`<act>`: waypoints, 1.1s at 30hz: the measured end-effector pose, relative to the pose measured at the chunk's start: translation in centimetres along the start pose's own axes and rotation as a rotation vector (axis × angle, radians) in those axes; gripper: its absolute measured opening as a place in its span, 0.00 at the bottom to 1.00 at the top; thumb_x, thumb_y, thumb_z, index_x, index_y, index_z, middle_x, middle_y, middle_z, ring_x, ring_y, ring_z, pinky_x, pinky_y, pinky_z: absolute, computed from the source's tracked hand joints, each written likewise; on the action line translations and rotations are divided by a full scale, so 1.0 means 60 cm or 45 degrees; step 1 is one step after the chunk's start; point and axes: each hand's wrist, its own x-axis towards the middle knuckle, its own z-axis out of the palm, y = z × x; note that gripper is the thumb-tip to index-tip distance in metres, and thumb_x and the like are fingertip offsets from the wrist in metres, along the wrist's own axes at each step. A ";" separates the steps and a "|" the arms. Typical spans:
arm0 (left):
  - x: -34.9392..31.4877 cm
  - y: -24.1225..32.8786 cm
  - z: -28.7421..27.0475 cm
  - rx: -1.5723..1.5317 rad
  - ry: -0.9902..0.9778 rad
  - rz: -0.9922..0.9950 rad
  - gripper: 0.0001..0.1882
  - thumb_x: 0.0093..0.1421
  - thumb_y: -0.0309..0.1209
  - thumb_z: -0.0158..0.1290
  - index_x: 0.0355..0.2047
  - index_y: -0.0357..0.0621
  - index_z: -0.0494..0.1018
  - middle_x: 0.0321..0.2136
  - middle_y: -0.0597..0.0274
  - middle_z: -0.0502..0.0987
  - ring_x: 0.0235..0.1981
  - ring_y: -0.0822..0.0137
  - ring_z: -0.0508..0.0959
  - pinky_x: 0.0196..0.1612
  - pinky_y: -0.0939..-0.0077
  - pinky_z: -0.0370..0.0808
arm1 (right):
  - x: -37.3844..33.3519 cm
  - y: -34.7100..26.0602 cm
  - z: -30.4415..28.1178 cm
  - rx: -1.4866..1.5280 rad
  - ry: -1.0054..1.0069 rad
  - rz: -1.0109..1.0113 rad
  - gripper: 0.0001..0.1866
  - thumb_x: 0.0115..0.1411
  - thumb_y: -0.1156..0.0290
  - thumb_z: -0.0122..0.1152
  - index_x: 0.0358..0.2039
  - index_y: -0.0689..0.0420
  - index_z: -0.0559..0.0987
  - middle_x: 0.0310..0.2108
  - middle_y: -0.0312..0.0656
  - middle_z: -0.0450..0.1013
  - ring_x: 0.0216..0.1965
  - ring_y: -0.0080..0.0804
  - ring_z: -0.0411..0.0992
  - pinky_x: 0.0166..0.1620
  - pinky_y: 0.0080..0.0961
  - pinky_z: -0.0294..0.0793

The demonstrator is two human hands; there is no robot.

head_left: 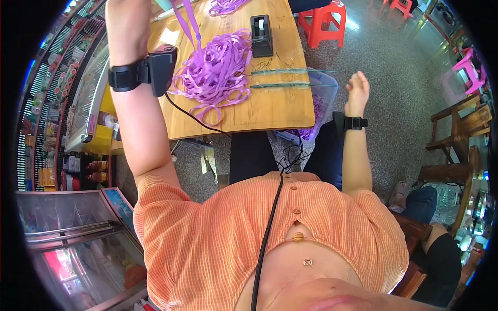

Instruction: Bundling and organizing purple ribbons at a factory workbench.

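Observation:
My left hand (pixel 127 23) reaches past the far left part of the wooden table (pixel 280 111). Its fingers run out of the top of the picture, so their grip is hidden. Beside that arm lies a loose heap of purple ribbon (pixel 215 70). Strands of ribbon with a small knot (pixel 197 36) rise from the heap to the top edge. My right hand (pixel 357 93) is held up beyond the table's right edge, its fingers curled together; I cannot make out anything between them. Both wrists wear black straps with a small box.
A black tape dispenser (pixel 262 45) stands behind two thin greenish strips (pixel 280 86). A clear plastic bin (pixel 328 83) with purple ribbon sits under the table's right edge. Black cables run from my wrist and chest. A red stool (pixel 322 26) and wooden chairs stand on the floor.

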 end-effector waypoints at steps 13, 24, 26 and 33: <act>-0.020 0.128 0.195 -0.173 -0.324 -0.041 0.07 0.66 0.30 0.54 0.39 0.40 0.78 0.31 0.67 0.80 0.30 0.77 0.76 0.36 0.82 0.72 | -0.248 -0.257 0.211 -0.196 -0.888 -0.502 0.16 0.65 0.71 0.60 0.53 0.62 0.77 0.49 0.41 0.77 0.50 0.21 0.72 0.52 0.20 0.71; -0.204 0.065 0.234 -0.709 -0.887 -0.342 0.05 0.58 0.23 0.61 0.36 0.40 0.78 0.34 0.60 0.81 0.36 0.68 0.80 0.42 0.74 0.77 | -0.191 -0.279 0.127 -0.390 -0.712 -0.465 0.15 0.70 0.70 0.52 0.53 0.62 0.77 0.41 0.41 0.80 0.45 0.25 0.77 0.51 0.23 0.74; -0.244 0.060 0.290 -0.502 -1.158 -0.313 0.08 0.56 0.26 0.64 0.35 0.39 0.79 0.33 0.63 0.82 0.36 0.70 0.80 0.42 0.74 0.76 | -0.180 -0.294 0.109 -0.361 -0.754 -0.558 0.15 0.71 0.70 0.51 0.54 0.61 0.77 0.42 0.42 0.80 0.45 0.26 0.77 0.52 0.24 0.75; -0.324 -0.014 0.398 0.010 -1.412 0.057 0.07 0.55 0.29 0.61 0.32 0.38 0.78 0.33 0.52 0.80 0.36 0.54 0.80 0.41 0.66 0.76 | -0.135 -0.311 0.049 -0.659 -0.819 -0.638 0.16 0.69 0.75 0.50 0.56 0.57 0.76 0.44 0.43 0.79 0.48 0.29 0.77 0.53 0.25 0.74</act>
